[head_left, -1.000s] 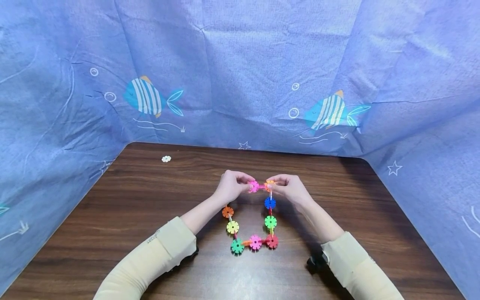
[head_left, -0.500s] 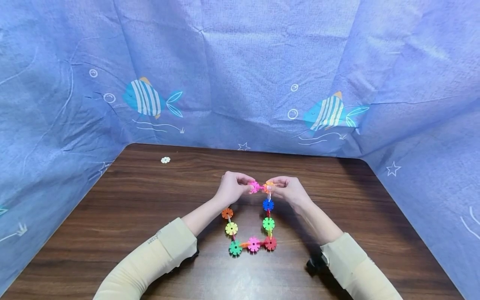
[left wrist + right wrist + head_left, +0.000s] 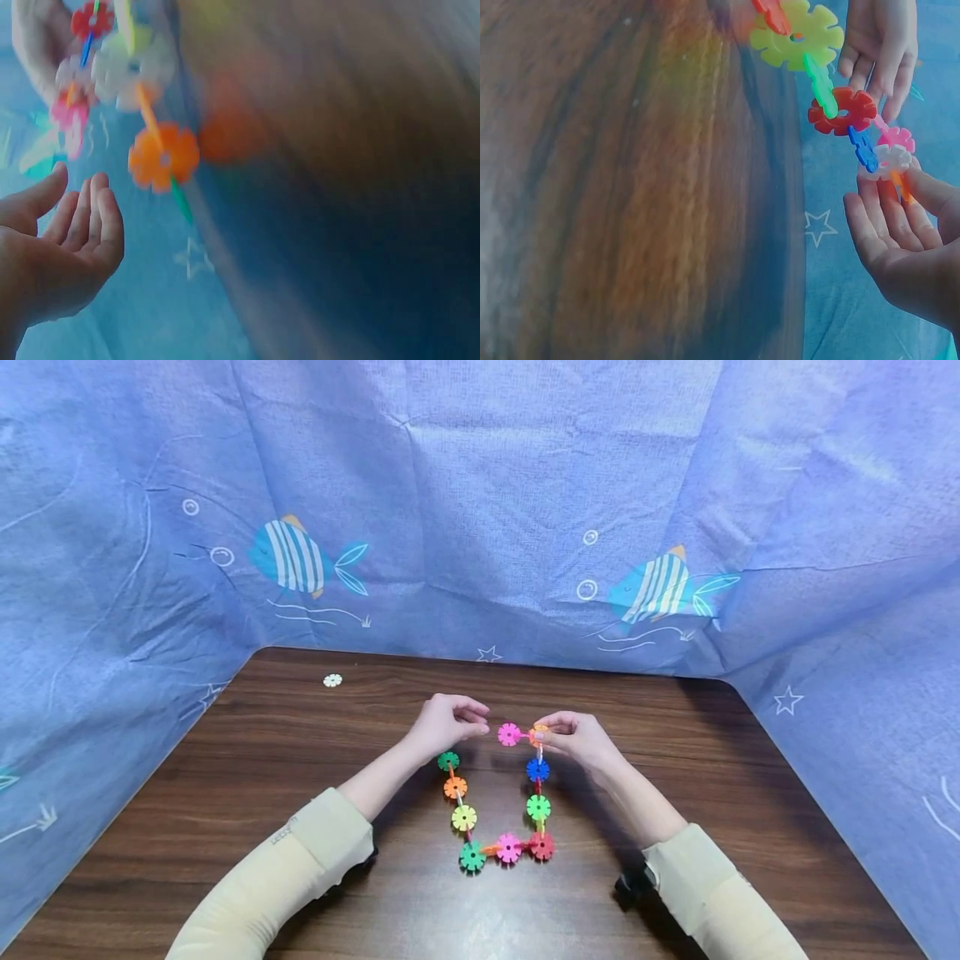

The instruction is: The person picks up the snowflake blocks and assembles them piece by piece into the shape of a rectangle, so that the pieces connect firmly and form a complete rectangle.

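Observation:
A chain of notched plastic snowflake discs in mixed colours forms an almost closed loop over the table. My right hand (image 3: 587,747) pinches an orange snowflake disc (image 3: 536,736) at its far right corner. From that disc a pink snowflake disc (image 3: 509,735) sticks out leftward. Just left of the pink disc is my left hand (image 3: 444,727), fingers loosely extended around nothing. Below it lies the other end of the chain, a green snowflake disc (image 3: 448,762). In the left wrist view an orange disc (image 3: 165,157) hangs beside the left palm (image 3: 67,259).
A single white snowflake disc (image 3: 332,680) lies at the back left of the dark wooden table (image 3: 247,760). Blue fabric (image 3: 480,510) printed with fish surrounds the table at the back and sides.
My left hand has let go of the pink disc and moved left, away from it. The chain's green end disc has come into view. My right hand keeps its pinch on the orange disc.

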A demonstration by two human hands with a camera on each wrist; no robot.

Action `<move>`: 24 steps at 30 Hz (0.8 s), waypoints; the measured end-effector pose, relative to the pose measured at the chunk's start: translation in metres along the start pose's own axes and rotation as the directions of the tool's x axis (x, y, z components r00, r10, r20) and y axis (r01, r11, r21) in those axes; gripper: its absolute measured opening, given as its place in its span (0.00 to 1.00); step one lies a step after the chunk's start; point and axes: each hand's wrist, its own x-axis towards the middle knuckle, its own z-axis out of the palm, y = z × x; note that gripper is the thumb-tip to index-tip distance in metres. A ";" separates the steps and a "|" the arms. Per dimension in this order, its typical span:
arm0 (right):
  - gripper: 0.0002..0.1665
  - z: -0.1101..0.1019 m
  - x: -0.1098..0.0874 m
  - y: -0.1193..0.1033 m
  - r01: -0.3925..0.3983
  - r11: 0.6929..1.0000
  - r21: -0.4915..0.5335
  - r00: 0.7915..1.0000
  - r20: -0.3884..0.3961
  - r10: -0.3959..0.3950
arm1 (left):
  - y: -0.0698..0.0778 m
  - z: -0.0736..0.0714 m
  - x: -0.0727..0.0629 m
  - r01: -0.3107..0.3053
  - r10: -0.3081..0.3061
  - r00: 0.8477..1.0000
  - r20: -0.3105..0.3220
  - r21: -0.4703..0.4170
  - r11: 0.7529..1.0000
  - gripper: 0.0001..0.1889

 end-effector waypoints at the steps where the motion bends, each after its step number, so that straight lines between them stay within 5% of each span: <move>1: 0.20 -0.001 0.000 0.000 -0.002 1.000 -0.001 1.000 0.002 0.002 | -0.002 -0.006 0.000 -0.011 0.011 1.000 -0.002 0.014 1.000 0.13; 13: 0.21 -0.008 -0.004 0.002 0.002 1.000 -0.009 0.999 0.038 -0.001 | -0.025 -0.079 -0.001 -0.103 0.105 0.994 -0.006 0.142 0.984 0.17; 24: 0.21 -0.010 -0.005 0.004 0.042 0.999 -0.018 0.998 0.057 -0.041 | -0.064 -0.141 -0.003 -0.090 0.115 0.991 -0.064 0.310 0.946 0.19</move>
